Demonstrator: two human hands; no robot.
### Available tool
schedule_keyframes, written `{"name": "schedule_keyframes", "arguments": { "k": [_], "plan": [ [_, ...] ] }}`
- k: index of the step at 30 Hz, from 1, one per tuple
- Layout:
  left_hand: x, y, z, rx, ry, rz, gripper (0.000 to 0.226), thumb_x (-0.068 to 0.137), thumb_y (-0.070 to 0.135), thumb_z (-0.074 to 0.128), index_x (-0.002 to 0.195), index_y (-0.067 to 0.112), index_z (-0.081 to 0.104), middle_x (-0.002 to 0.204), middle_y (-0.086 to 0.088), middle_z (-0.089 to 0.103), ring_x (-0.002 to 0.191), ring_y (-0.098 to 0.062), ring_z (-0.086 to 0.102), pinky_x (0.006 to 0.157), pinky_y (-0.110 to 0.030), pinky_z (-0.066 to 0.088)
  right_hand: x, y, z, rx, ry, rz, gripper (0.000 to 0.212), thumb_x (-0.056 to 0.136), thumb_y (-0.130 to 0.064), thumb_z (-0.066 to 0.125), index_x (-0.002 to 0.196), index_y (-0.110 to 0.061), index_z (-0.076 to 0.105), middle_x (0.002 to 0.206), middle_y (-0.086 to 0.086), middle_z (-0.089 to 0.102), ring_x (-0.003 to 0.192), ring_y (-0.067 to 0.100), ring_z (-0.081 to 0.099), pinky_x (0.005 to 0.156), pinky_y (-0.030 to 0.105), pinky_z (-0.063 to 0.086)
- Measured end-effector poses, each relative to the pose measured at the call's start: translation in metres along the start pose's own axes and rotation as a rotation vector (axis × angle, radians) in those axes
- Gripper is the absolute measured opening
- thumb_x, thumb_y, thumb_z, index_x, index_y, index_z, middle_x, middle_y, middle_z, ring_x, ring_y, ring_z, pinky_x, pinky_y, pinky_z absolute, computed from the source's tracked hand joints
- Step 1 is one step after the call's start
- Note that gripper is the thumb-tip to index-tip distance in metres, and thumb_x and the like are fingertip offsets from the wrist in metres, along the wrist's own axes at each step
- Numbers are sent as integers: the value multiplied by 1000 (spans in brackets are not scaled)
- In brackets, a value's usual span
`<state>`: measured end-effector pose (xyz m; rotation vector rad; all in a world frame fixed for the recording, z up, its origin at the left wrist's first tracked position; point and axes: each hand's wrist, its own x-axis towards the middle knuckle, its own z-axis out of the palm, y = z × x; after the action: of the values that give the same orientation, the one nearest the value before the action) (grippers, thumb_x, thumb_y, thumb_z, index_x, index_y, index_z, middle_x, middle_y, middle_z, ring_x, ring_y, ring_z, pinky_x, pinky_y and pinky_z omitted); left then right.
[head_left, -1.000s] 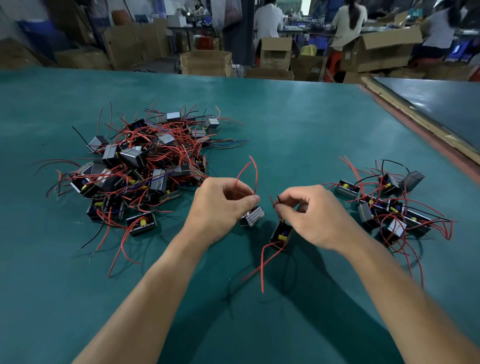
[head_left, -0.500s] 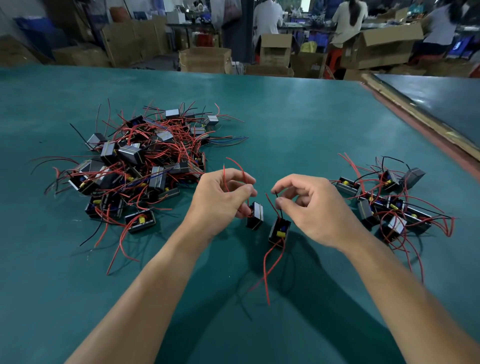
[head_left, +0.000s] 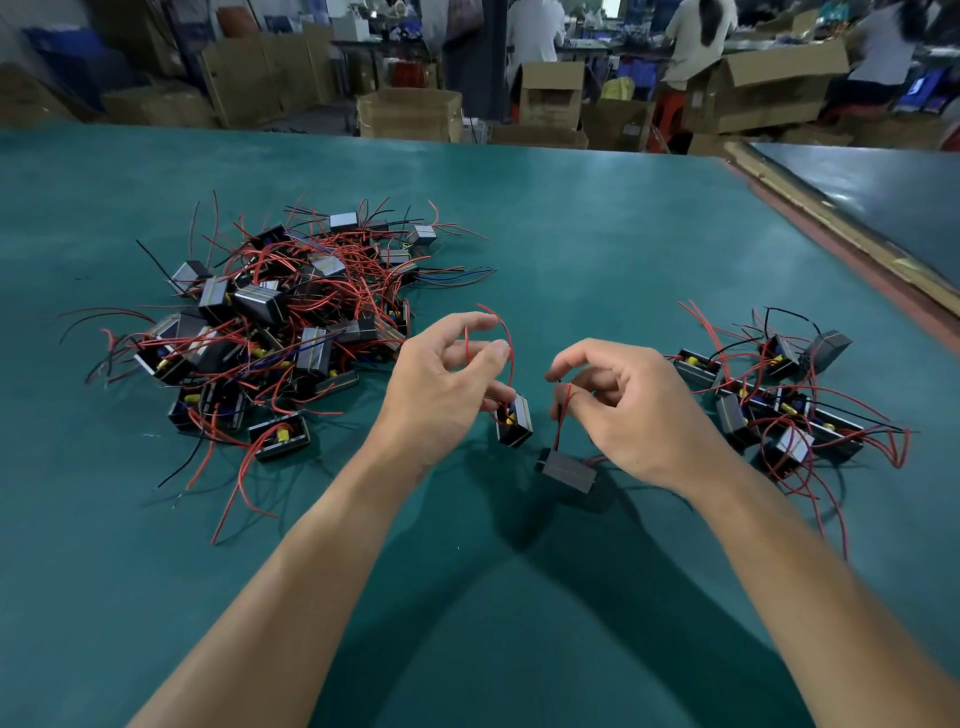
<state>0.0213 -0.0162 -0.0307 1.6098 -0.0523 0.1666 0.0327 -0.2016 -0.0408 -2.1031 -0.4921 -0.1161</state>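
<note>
Right hand (head_left: 639, 410): thumb and forefinger pinch the red lead of a black module (head_left: 566, 470), which apparently rests on the tabletop (head_left: 571, 234). Left hand (head_left: 441, 384): fingers curl round the red lead of a second module (head_left: 514, 421), held tilted just beside the first. Its open housing contains a yellow part. Large pile (head_left: 280, 332) lies left, smaller pile (head_left: 779, 405) right. Beyond the tabletop are open cardboard boxes (head_left: 753, 93); their contents and markings are unreadable.

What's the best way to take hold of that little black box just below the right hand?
Pinch the black box across its two long flat faces, coming from the near side. Its red wires rise from the left end into the right hand, so the near side is free.
</note>
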Motion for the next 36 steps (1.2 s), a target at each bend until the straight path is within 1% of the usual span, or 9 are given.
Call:
{"name": "schedule_keyframes", "arguments": {
  "k": [5,9,11,14,19,23,29,33,36],
  "plan": [
    [0,-4,-2,92,-6,53,3,88,3,68,90,5,66,78,-5,68,68,-27,73,64,-31,58,0,-1,-1,21,35,27,14,94,-14,63,87,-25,65,72,-10,75,48,16,47,51,35,48],
    [-2,-7,3,101,-118,59,13,81,-4,72,83,8,67,73,-13,69,67,-26,66,71,-46,57,0,-4,0,22,106,18,16,91,-11,67,81,-24,71,70,-12,73,53,30,60,57,49,57],
    [-4,-10,7,148,-169,78,13,79,-4,72,85,7,69,80,-15,73,69,-21,65,73,-45,57,0,-7,0,-6,116,-8,20,88,-12,70,77,-28,73,68,-15,70,57,32,62,58,49,56],
    [-7,-13,12,156,-232,85,15,81,-5,70,86,10,71,81,-5,75,70,-10,65,74,-32,56,0,-9,-1,30,118,-30,21,86,-8,72,75,-26,73,65,-11,69,54,27,62,57,46,56],
    [-8,-13,15,184,-270,93,14,81,-4,73,86,9,73,83,-4,76,71,-7,64,75,-28,55,0,-12,-2,105,111,-26,22,84,0,72,77,-21,74,67,-7,72,58,12,66,61,27,58],
    [-9,-13,15,223,-242,84,18,79,-5,73,82,13,74,73,5,72,67,-4,61,71,-24,53,0,-9,-4,-11,128,-48,15,83,-9,74,74,-20,74,67,-6,72,62,19,67,62,34,57],
    [-10,-12,15,261,-246,104,18,78,-7,67,80,9,74,79,-10,74,71,-12,62,79,-40,54,0,-7,-4,-54,125,-37,15,85,-15,73,72,-22,74,62,-7,69,57,14,64,59,32,53],
    [-10,-12,15,264,-235,92,27,80,-10,58,75,12,71,69,0,71,66,-9,62,74,-35,55,1,-6,-7,4,102,8,17,86,-12,72,72,-20,73,66,-2,73,63,25,69,66,44,59],
    [-10,-11,15,270,-239,103,23,81,-8,59,77,11,69,68,0,70,64,-6,60,70,-29,53,1,-6,-8,38,63,17,21,88,-8,69,72,-20,72,67,0,73,59,25,69,65,45,60]
  ]
}}
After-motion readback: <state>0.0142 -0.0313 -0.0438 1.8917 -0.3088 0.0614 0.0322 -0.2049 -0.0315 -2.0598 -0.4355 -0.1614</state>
